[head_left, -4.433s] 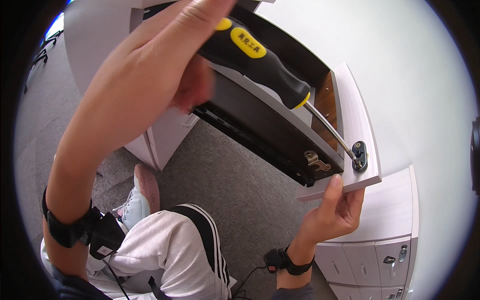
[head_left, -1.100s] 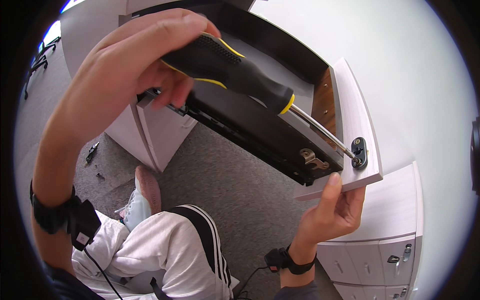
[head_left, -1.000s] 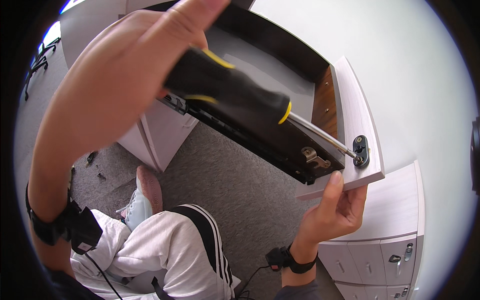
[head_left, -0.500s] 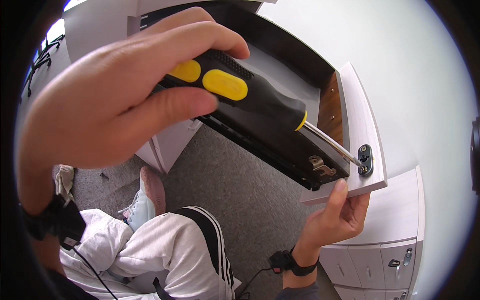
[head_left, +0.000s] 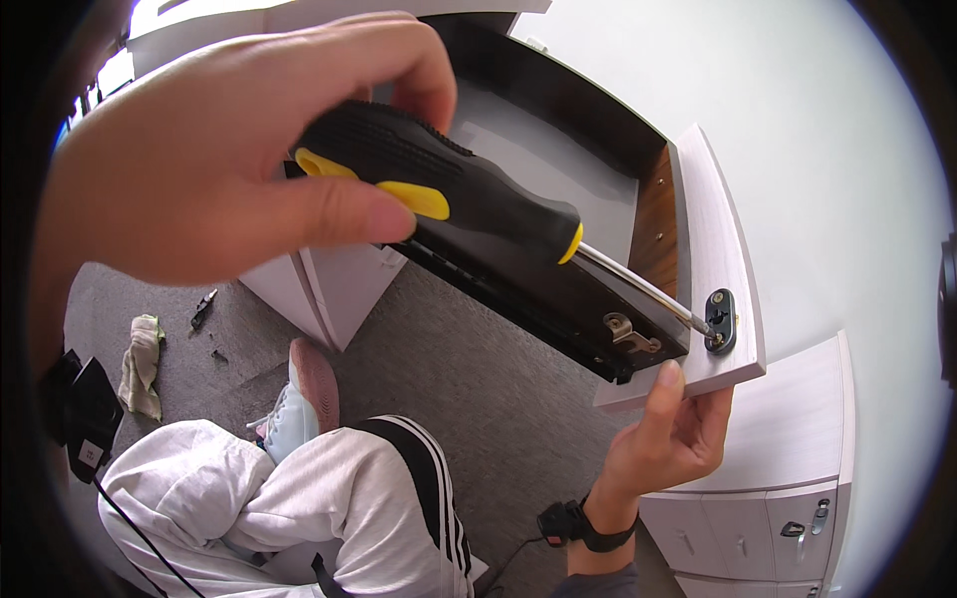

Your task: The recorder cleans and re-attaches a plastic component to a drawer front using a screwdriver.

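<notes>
My left hand (head_left: 229, 169) is closed round the black and yellow handle of a screwdriver (head_left: 439, 189). The long steel shank slants down to the right, its tip at the lower screw of a small black oval fitting (head_left: 721, 319) on the pale wood front (head_left: 710, 199) of a drawer. My right hand (head_left: 668, 439) is closed on the bottom edge of that front from below, thumb on top. The dark drawer body (head_left: 588, 105) has a grey bottom, and a metal latch plate (head_left: 626, 334) sits on its near side, above a black rail.
A pale cabinet (head_left: 329, 299) stands under the drawer's far end, another (head_left: 748, 419) at right beside a white wall. On the grey carpet (head_left: 419, 319) lie a glove (head_left: 145, 364), a small dark-and-silver part (head_left: 204, 309) and screws. My legs and shoe (head_left: 304, 399) are low in view.
My left hand has moved about the screwdriver's handle, changing its grip, and now sits further left than half a second ago. The handle has turned. My right hand has hardly moved.
</notes>
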Demonstrator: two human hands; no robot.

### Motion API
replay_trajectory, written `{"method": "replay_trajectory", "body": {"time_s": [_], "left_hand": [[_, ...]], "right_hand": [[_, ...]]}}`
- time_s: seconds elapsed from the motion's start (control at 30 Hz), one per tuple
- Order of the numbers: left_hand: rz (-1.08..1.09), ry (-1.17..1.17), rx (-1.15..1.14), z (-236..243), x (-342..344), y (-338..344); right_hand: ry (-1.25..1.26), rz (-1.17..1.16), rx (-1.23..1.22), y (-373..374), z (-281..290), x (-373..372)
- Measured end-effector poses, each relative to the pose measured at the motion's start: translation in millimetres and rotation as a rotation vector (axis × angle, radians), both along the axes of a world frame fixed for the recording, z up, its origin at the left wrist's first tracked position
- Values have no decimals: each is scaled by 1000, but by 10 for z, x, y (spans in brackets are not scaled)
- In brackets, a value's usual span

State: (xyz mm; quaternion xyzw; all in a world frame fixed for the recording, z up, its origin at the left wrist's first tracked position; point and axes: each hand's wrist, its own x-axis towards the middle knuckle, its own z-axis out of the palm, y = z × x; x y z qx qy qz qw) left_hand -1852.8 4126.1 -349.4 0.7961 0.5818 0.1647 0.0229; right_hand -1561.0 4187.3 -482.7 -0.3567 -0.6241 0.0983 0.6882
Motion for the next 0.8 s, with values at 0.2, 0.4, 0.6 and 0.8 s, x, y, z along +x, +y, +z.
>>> {"method": "replay_trajectory", "body": {"time_s": [0.2,0.4,0.6,0.8], "left_hand": [[32,-527,-77,-100,-42,50],[58,-907,-110,-346,69,28],[151,-1119,24,-469,245,84],[76,-936,281,-466,189,293]], "right_hand": [[-13,12,54,51,-13,22],[-247,-21,220,170,6,217],[-462,-44,266,286,765,482],[-857,373,-20,368,1767,175]]}}
